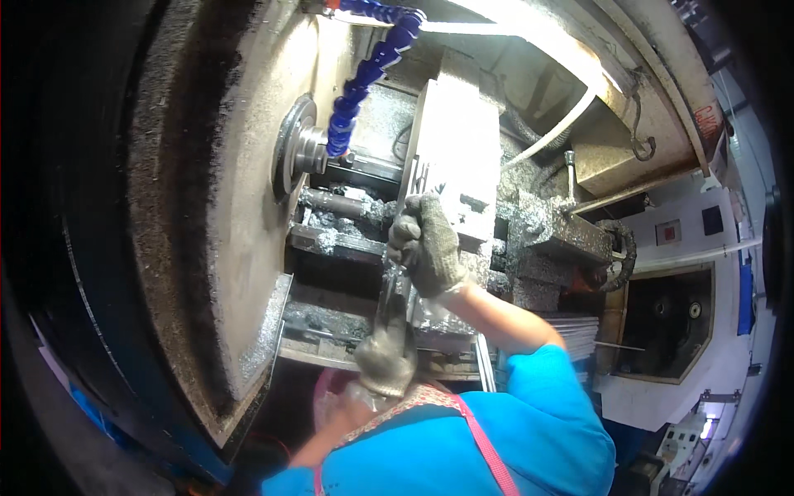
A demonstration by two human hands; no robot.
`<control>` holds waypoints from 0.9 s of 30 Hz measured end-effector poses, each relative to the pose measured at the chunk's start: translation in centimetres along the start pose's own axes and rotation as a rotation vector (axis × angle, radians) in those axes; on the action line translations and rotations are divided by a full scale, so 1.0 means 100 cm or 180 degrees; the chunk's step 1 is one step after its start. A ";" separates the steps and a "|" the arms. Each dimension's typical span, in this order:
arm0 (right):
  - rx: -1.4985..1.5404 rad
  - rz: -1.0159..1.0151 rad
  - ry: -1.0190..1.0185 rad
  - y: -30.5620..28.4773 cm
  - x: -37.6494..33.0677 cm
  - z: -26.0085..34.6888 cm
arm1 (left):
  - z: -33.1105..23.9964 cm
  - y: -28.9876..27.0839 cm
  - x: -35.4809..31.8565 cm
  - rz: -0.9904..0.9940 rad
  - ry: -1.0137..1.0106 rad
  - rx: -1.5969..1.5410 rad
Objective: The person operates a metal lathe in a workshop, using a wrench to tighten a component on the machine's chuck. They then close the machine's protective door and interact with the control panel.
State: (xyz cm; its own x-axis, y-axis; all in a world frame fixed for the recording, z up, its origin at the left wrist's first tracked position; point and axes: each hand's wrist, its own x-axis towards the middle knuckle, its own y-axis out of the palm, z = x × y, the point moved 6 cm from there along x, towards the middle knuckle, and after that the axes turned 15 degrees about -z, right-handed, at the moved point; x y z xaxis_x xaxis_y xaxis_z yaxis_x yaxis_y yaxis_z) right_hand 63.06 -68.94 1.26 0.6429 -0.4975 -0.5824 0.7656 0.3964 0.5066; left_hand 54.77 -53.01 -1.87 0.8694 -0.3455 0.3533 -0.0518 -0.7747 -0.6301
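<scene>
1. Working inside the big machine bay [248, 207] calls for sleeves [542, 376] held well clear of the spindle [311, 152].
2. The pale metal block [459, 140] stands across the bed rails [356, 246], right of the spindle; glare washes out its top, so feeling for edges would help.
3. The right gloved hand [430, 246] has fingers curled at the block's near end; I cannot tell whether they grip anything.
4. The left gloved hand [386, 357], lower and blurred: grip unclear.
5. The bay holds metal shavings [536, 217], heaped beside the block; sharp, I'd judge, so gloves suit.

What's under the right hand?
The right hand overlaps the brightly lit metal block; metal shavings show to its left. What lies directly beneath the palm is hidden.
</scene>
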 end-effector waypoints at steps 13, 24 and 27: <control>0.0772 0.0005 -0.0116 0.030 -0.024 0.014 | -0.004 -0.001 0.007 -0.0186 0.0123 -0.0314; -0.3397 0.0203 -0.3557 -0.057 -0.025 0.141 | 0.044 -0.005 -0.071 0.0755 0.1081 -0.0532; -0.4790 0.0032 -0.4209 -0.047 -0.022 0.162 | 0.049 -0.009 -0.078 0.1072 0.1062 -0.0484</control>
State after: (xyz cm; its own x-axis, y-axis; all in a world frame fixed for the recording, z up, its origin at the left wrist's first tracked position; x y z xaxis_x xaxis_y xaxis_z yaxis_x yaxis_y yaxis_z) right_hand 57.67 -82.20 10.45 0.7751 -0.3674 0.5141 0.6165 0.2612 -0.7428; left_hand 50.42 -47.00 -7.44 0.5888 -0.7212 0.3650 -0.3954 -0.6508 -0.6482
